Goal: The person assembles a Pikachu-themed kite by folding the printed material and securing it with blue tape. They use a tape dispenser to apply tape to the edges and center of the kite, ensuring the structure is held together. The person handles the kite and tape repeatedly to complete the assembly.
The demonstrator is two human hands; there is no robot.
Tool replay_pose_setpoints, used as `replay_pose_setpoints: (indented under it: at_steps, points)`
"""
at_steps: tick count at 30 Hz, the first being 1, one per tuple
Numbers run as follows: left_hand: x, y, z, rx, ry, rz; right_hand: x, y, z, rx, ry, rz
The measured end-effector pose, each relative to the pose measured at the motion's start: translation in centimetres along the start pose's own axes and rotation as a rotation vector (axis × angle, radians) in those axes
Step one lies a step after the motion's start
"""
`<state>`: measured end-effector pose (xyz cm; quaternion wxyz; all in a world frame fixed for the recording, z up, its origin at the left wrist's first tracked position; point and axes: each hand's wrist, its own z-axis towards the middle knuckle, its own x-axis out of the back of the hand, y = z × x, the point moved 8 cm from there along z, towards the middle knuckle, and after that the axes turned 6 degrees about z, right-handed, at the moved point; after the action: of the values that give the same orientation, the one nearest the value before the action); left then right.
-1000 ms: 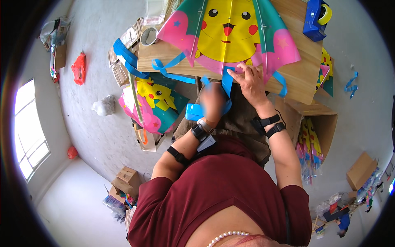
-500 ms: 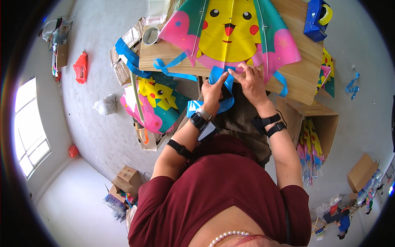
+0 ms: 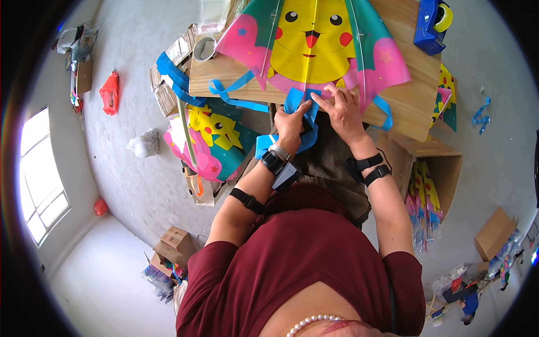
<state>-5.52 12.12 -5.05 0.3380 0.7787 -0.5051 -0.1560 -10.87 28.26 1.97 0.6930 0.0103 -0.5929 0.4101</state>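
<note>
A kite (image 3: pixel 312 50) with a yellow cartoon face and green and pink wings lies on the wooden table, its lower edge toward me. Where that edge reaches the table's near side, a blue ribbon (image 3: pixel 294 101) meets it. My left hand (image 3: pixel 289 126) is closed on this ribbon, thumb on top, and a loop of it hangs below. My right hand (image 3: pixel 343 115) is beside it with fingers apart; its thumb tip touches the ribbon's upper end, and its other fingertips rest at the kite's edge. The hands hide part of the join.
A tape dispenser (image 3: pixel 431 27) stands at the table's right edge, a tape roll (image 3: pixel 205 49) at its left. More blue ribbon (image 3: pixel 236 92) trails over the near edge. Stacked kites (image 3: pixel 210 140) lie at left; a cardboard box (image 3: pixel 449 174) holding packed kites stands at right.
My left hand has shifted very slightly, and the ribbon loop beneath it has turned and changed shape. My right hand and the kite have hardly moved.
</note>
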Motion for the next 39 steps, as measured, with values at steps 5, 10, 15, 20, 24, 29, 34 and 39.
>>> replay_pose_setpoints:
  at_steps: [5,10,15,20,24,29,34,39]
  points:
    - [-0.19,0.52,-0.54,-0.008,-0.002,-0.005,-0.13,0.08,-0.01,-0.011,-0.010,-0.006]
    - [-0.31,0.49,-0.60,-0.010,-0.003,-0.005,-0.12,0.14,-0.09,-0.005,-0.009,-0.010]
    - [-0.24,0.29,-0.44,-0.021,0.003,0.000,0.01,0.04,-0.03,0.008,0.000,-0.018]
    - [-0.14,0.13,-0.34,-0.021,0.013,0.011,0.18,-0.03,-0.02,0.015,0.000,-0.011]
    - [-0.21,0.41,-0.57,-0.030,0.014,0.019,0.11,0.02,-0.07,0.008,-0.007,-0.003]
    - [-0.23,0.44,-0.54,-0.035,0.006,0.017,0.07,0.04,-0.09,0.007,-0.011,-0.005]
    - [-0.26,0.50,-0.52,-0.046,0.006,0.014,0.00,0.07,-0.11,0.000,-0.023,0.001]
    - [-0.19,0.27,-0.35,-0.047,0.011,0.008,0.12,0.03,-0.07,0.004,-0.022,-0.001]
